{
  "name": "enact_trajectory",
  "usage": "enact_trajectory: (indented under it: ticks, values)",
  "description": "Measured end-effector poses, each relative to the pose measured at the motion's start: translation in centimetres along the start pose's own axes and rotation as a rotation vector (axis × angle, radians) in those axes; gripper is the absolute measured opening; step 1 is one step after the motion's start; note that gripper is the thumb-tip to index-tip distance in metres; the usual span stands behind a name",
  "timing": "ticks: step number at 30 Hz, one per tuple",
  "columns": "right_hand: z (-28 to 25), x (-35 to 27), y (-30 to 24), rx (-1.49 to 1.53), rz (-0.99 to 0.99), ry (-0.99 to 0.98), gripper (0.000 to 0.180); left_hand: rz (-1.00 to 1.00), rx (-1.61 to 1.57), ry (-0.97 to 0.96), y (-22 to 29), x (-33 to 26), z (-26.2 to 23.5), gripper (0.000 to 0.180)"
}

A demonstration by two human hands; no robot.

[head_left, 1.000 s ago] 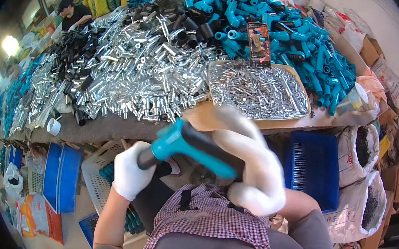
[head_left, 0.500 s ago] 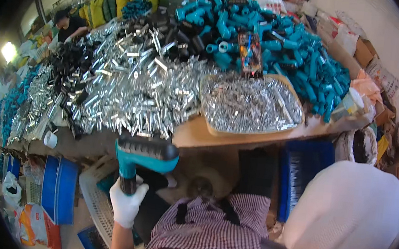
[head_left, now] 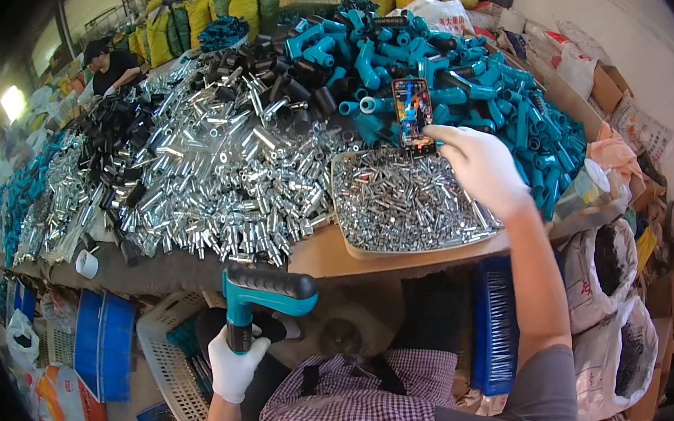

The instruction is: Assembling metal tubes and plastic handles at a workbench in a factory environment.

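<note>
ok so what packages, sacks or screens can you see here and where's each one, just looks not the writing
Phone: lit upright screen propped against teal fittings, beside the right hand.
Yellow sacks: bulging row along the far edge of the table.
White printed sacks: open, right of the table, dark contents.
Cardboard boxes: brown, far right by the wall.
Left hand holds a teal-handled tool.

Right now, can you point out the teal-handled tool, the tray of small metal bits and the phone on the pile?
Teal-handled tool (head_left: 264, 291), head view: on its teal and black crossbar.
Tray of small metal bits (head_left: 365, 253), head view: on its near rim.
Phone (head_left: 413, 114), head view: on its lit screen.
</note>
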State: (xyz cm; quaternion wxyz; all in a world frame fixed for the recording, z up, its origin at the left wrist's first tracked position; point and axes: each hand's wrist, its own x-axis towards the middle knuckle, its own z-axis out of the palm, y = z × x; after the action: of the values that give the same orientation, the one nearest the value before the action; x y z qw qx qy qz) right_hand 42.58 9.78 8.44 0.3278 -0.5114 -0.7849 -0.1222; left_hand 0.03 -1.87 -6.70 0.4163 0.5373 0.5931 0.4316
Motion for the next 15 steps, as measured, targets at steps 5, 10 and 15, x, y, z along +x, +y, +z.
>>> enact_trajectory:
  ticks: [5, 10, 15]
  values:
    - [7.6, 1.8, 7.1, -0.454, 0.269, -0.430, 0.042, 0.075, 0.231, -0.049, 0.0, -0.5, 0.4, 0.029]
    - [10.1, 4.8, 10.0, -0.546, 0.263, -0.243, 0.049, 0.222, 0.447, -0.096, 1.3, -0.5, 1.3, 0.028]
    - [8.1, 8.1, 3.1, -0.149, 0.205, 0.124, 0.039, 0.559, 0.701, -0.326, 2.1, 1.1, 1.2, 0.033]
